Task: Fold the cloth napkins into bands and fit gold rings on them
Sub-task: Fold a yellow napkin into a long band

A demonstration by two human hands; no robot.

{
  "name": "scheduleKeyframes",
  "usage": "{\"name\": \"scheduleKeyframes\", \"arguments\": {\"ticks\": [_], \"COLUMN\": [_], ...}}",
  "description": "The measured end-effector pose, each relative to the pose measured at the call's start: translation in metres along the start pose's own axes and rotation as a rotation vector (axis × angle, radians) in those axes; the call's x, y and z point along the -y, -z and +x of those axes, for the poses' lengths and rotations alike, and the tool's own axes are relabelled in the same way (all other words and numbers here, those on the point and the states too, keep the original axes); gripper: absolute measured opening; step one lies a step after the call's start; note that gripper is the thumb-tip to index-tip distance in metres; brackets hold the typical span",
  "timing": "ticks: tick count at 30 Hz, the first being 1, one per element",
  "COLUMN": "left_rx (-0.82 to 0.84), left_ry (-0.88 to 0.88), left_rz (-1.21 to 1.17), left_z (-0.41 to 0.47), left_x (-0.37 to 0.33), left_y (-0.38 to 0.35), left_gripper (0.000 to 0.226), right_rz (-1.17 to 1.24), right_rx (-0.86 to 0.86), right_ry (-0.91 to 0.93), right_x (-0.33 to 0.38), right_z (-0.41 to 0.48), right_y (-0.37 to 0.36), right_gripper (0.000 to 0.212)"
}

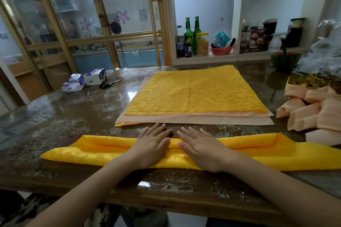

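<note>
One napkin underway: the yellow napkin [103, 153] lies folded into a long band along the near edge of the table [55, 120], with no ring on it yet.
Left hand [154, 145]: flat, fingers straight, pressing the band's middle.
Right hand [204, 150]: likewise flat and pressing, just beside the left.
Done: folded peach napkins [311, 110] heaped at the right (ringed or not, I cannot tell).
Left to do: the stack of flat napkins [193, 94] behind the hands, yellow over peach, probably all to be folded.
Gold rings: none plainly seen; a shiny gold heap [317, 79] sits beyond the peach ones.
</note>
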State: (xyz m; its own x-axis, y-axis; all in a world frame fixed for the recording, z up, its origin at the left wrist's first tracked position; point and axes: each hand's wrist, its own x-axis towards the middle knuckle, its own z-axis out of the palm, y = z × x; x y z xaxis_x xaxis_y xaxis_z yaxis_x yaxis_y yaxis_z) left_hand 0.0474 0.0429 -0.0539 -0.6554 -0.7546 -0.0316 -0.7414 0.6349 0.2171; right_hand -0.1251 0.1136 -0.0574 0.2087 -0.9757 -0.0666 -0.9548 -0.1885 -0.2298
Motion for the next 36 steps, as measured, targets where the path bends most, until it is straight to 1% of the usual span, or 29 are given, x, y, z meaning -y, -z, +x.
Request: {"name": "scheduleKeyframes", "arguments": {"ticks": [3,5,8,12,15,18,21,25,28,30,31,34,36], "left_rx": [-0.004,-0.028,-0.087,-0.209,-0.308,-0.330,-0.291,-0.265,-0.251,-0.207,-0.188,-0.168,-0.197], "left_ry": [-0.027,-0.036,-0.041,-0.052,-0.101,-0.141,-0.150,-0.096,-0.048,-0.021,-0.011,-0.003,-0.040], "left_rz": [-0.251,-0.315,-0.298,-0.218,-0.152,-0.095,-0.101,-0.231,-0.251,-0.237,-0.235,-0.212,-0.160], "left_z": [-0.004,-0.007,-0.008,-0.016,-0.027,-0.038,-0.046,-0.045,-0.040,-0.038,-0.037,-0.038,-0.039], "left_x": [0.002,0.003,0.001,-0.002,-0.009,-0.013,-0.011,-0.010,-0.012,-0.015,-0.016,-0.019,-0.019], "left_y": [0.013,0.018,0.018,0.016,0.016,0.015,0.012,0.013,0.018,0.021,0.022,0.024,0.023], "left_gripper": [0.038,0.031,0.022,0.019,0.017,0.020,0.016,0.016,0.009,0.009,0.013,0.030,0.028], "right_rz": [0.067,0.095,0.041,0.056,-0.060,-0.096,-0.004,0.154,0.232,0.227,0.208,0.146,0.119], "right_rx": [-0.072,-0.141,-0.239,-0.322,-0.386,-0.366,-0.314,-0.281,-0.300,-0.307,-0.304,-0.255,-0.266], "right_ry": [-0.002,-0.019,-0.040,-0.012,0.048,0.121,0.148,0.103,0.068,0.033,0.010,-0.051,-0.045], "right_x": [-0.007,-0.006,-0.003,-0.002,0.004,0.009,0.008,0.003,0.001,-0.002,-0.003,-0.008,-0.008], "right_z": [-0.005,-0.009,-0.013,-0.022,-0.030,-0.036,-0.044,-0.049,-0.049,-0.049,-0.050,-0.052,-0.053], "right_y": [0.002,0.008,0.020,0.029,0.025,0.019,0.017,0.014,0.018,0.022,0.024,0.027,0.028], "right_gripper": [0.049,0.043,0.033,0.020,0.016,0.015,0.012,0.027,0.020,0.012,0.011,0.026,0.024]}}
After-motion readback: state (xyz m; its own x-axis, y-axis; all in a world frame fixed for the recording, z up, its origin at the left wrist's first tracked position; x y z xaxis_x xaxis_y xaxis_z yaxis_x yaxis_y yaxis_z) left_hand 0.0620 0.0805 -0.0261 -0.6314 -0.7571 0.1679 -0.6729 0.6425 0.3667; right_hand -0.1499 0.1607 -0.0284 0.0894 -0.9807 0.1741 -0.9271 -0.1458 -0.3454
